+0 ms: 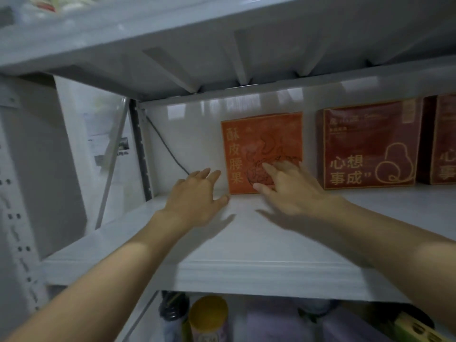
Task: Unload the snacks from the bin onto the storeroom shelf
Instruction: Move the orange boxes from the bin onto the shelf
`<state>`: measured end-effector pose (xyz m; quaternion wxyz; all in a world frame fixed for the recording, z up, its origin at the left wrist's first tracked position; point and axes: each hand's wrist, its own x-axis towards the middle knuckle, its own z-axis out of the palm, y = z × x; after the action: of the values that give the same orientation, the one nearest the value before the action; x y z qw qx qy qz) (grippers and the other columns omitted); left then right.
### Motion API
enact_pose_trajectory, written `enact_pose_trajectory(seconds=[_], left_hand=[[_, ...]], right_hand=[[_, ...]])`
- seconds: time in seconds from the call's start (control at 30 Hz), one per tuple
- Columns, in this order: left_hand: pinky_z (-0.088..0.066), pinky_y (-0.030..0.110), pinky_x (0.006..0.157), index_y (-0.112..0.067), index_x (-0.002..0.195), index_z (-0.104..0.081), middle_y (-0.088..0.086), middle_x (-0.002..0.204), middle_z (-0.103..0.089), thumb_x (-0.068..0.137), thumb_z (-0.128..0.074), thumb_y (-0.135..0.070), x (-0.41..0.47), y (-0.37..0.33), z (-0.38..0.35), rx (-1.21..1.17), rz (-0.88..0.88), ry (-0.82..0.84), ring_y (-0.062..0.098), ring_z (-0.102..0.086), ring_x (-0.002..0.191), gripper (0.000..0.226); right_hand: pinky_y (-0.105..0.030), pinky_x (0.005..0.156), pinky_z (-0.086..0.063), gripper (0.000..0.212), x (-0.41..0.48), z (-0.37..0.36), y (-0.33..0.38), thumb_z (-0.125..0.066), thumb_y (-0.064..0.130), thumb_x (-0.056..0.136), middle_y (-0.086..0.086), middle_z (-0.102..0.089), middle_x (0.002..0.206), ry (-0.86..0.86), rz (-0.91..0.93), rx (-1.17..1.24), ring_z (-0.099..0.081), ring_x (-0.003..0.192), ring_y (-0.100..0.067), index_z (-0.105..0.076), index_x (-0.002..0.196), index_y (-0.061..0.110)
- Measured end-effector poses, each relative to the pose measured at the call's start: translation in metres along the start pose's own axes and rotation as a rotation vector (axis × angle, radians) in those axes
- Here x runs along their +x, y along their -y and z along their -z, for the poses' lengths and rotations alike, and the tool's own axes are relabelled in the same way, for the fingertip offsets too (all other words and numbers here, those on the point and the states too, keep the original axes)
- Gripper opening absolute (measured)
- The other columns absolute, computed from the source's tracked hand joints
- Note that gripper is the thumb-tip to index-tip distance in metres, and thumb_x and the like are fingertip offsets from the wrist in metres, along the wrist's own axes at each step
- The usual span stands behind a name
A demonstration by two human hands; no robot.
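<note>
Right hand (pixel 288 186) hiding orange box (pixel 261 141) corner, rightmost box (pixel 445 139) cropped

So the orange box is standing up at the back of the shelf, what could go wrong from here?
The orange box stands on edge against the back wall. The fingers of the right hand only touch its front, so it could tip forward when they leave. Nudged sideways, it might knock the dark red box beside it. The left hand is near a dark cable and could snag it.
</note>
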<state>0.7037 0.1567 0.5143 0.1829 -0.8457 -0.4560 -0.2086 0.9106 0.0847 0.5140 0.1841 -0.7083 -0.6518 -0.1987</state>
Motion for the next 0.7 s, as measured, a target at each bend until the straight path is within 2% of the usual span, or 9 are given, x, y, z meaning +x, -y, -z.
enact_pose_trajectory(seconds=[0.1,0.27,0.43,0.57,0.7], left_hand=[[-0.028,0.043,0.114,-0.025,0.156,-0.021,0.004,0.163,-0.022,0.097,-0.043,-0.058,-0.024,0.002,0.011,-0.017,0.008,-0.034,0.025,-0.024,0.148,0.072],[-0.026,0.043,0.117,-0.026,0.156,-0.021,0.002,0.163,-0.021,0.097,-0.039,-0.06,-0.068,0.002,0.029,-0.071,0.02,-0.003,0.023,-0.022,0.148,0.07],[-0.028,0.039,0.114,-0.024,0.155,-0.025,0.003,0.161,-0.026,0.097,-0.039,-0.06,-0.119,-0.001,0.04,-0.108,-0.026,0.003,0.023,-0.026,0.146,0.069],[-0.032,0.04,0.11,-0.021,0.153,-0.03,0.005,0.158,-0.033,0.097,-0.039,-0.059,-0.157,-0.009,0.047,-0.116,-0.078,-0.018,0.024,-0.032,0.143,0.069],[-0.032,0.041,0.111,-0.019,0.152,-0.029,0.005,0.159,-0.031,0.096,-0.04,-0.059,-0.184,-0.023,0.053,-0.172,-0.139,0.006,0.025,-0.029,0.144,0.07]], right_hand=[[-0.05,0.121,-0.011,0.068,-0.022,0.009,0.015,-0.031,0.059,0.1,-0.01,-0.035,0.156,0.011,0.011,0.02,-0.024,0.146,-0.029,-0.026,0.155,0.018],[-0.043,0.115,-0.017,0.062,-0.067,0.029,0.041,-0.034,0.056,0.101,-0.01,-0.044,0.149,-0.019,0.022,0.028,-0.032,0.14,-0.03,-0.035,0.15,0.017],[-0.043,0.12,-0.014,0.066,-0.118,0.044,0.066,-0.034,0.058,0.1,-0.009,-0.036,0.156,0.054,-0.049,-0.025,-0.023,0.146,-0.03,-0.032,0.153,0.018],[-0.042,0.112,-0.028,0.063,-0.16,0.06,0.08,-0.038,0.058,0.098,-0.012,-0.053,0.142,0.045,-0.088,-0.088,-0.044,0.133,-0.032,-0.042,0.146,0.017],[-0.042,0.106,-0.032,0.066,-0.198,0.072,0.085,-0.037,0.057,0.098,-0.008,-0.054,0.14,0.07,-0.078,-0.203,-0.047,0.128,-0.028,-0.039,0.148,0.015]])
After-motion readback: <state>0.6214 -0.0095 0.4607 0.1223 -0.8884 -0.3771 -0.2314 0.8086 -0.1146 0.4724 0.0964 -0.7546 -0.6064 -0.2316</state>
